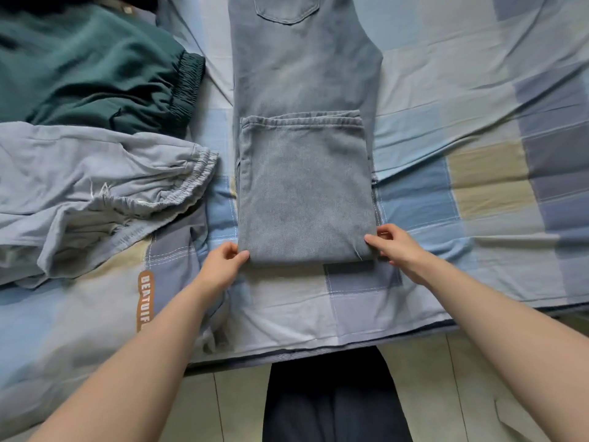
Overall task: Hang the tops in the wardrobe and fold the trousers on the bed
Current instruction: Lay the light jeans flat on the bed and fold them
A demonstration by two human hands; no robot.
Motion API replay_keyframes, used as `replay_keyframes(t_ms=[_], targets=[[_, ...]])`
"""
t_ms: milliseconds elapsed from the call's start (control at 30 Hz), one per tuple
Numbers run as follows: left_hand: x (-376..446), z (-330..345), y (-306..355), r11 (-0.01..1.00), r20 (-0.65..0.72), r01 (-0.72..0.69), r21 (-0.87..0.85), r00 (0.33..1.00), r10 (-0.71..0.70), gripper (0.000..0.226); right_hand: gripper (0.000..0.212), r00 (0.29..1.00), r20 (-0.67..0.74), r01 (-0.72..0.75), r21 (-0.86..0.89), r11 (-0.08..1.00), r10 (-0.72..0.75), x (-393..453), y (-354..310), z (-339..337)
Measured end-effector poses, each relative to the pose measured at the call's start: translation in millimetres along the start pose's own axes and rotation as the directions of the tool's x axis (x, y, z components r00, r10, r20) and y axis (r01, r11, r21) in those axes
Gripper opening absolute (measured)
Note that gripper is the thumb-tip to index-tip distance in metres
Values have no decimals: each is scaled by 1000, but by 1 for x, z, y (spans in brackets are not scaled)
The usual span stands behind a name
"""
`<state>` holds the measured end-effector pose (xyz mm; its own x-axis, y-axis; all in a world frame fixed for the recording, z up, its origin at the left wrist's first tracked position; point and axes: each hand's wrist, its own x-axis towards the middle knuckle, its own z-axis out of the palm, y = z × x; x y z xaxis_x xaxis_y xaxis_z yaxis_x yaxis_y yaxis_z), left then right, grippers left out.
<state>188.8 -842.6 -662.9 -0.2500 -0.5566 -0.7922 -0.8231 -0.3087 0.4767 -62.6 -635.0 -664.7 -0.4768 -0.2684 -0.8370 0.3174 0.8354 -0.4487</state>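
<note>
The pale blue denim trousers [306, 129] are laid lengthwise on the bed, long axis running from the near edge straight away to the far side, back pocket showing at the far end. The leg ends are already doubled over towards the waist, so a thick folded panel lies nearest, its hems stopping roughly midway up the garment. The near fold edge lies crosswise, right in front of the person, and it is held at both corners.

The left hand [223, 263] is at the near left corner, fingers [237, 258] curled and pinching the fold. The right hand [395, 247] is at the near right corner, thumb on top and fingers tucked at the side, grasping the denim there. Both hands are equally close; neither has the advantage. The next fold, it is judged, would be carried away from the body along that long axis, towards the pocket, and the stretch of denim ahead is flat and unobstructed.

Out to the left, a light grey-blue pair of elastic-waist trousers [105, 186] is heaped loosely, its waistband just beside the denim. Farther off on the left, a dark green garment with an elastic band [95, 78] is piled. All of it is carried by the blue, grey and beige checked bedsheet [478, 186], wrinkled on the right. An orange lettered label [145, 299] is seen on the sheet near the left forearm.
</note>
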Motion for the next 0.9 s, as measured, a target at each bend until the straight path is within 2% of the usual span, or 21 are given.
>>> replay_keyframes(t_ms=[100, 167, 233, 300, 367, 467, 600, 700, 900], targets=[[-15, 4, -9, 948, 57, 135, -288, 991, -124, 20, 30, 997, 3, 71, 89, 994, -71, -3, 2, -10], [-23, 9, -12, 919, 15, 135, -372, 990, -139, 21, 27, 995, 88, 44, 59, 997, -49, -6, 8, -12], [-26, 12, -11, 929, -24, 92, -358, 994, -108, 14, 34, 986, 168, 4, 33, 999, -10, -7, 14, -11], [-25, 15, -7, 942, -14, 69, -328, 997, -78, 3, 41, 986, 169, -1, 85, 996, -13, -5, 18, -9], [-21, 15, -6, 954, -9, 64, -293, 997, -70, 10, 45, 989, 142, 9, 158, 987, -32, -2, 19, -5], [-16, 15, -4, 966, -32, 56, -254, 997, -66, 9, 45, 990, 132, 17, 217, 976, -46, 1, 17, 3], [-12, 11, -7, 950, -22, 26, -310, 999, -35, 20, 54, 992, 117, 21, 276, 961, -55, 6, 11, 9], [-12, 9, -7, 929, -3, 40, -369, 999, -44, 20, 50, 992, 123, -5, 220, 976, -22, 10, 4, 10], [-17, 10, -16, 942, -9, 97, -320, 994, -106, 23, 23, 972, 228, -50, -11, 999, 51, 2, 10, 0]])
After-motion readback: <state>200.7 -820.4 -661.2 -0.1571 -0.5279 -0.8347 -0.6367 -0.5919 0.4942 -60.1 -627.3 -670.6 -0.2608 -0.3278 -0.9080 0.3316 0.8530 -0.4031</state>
